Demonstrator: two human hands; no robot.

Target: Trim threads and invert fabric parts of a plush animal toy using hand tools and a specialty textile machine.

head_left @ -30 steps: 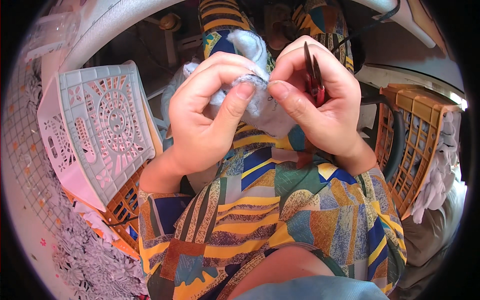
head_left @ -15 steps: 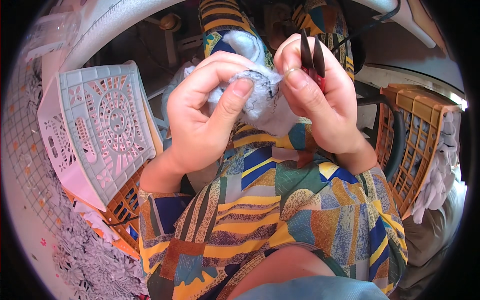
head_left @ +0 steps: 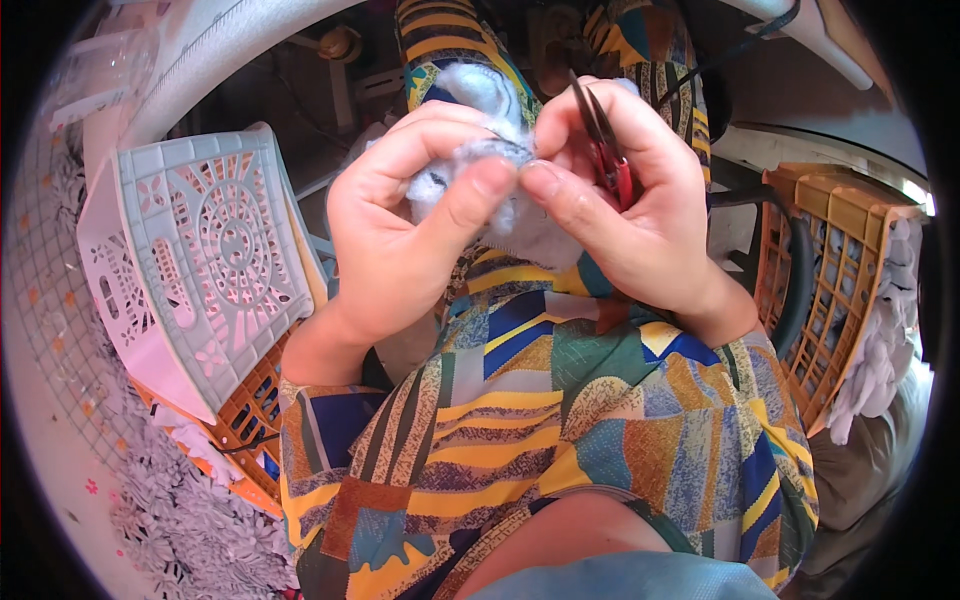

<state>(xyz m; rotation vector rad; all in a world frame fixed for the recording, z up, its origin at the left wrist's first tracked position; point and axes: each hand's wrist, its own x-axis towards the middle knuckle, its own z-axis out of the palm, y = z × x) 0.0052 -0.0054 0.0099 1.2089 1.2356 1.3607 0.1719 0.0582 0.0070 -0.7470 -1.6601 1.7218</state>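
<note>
My left hand is closed around a fluffy, pale blue-white piece of fabric, thumb pressed on its edge, where dark threads show. Part of the piece sticks out beyond my fingers and part hangs below the thumb. In my right hand is a pair of red-handled thread snips, held against the palm, the dark blades pointing up and slightly parted. The thumb and forefinger of that hand pinch together at the fabric's edge, close to the left thumb. Whether they grip a thread there is too small to tell.
A grey-white plastic basket leans at the left over an orange crate. Beneath lies a heap of greyish fabric pieces. To the right stands another orange crate holding pale fabric. Patterned cloth covers my lap.
My right hand has moved left, bringing its thumb and forefinger close to the left thumb. The snips have tilted to the left with it. The left hand keeps its hold on the fabric.
</note>
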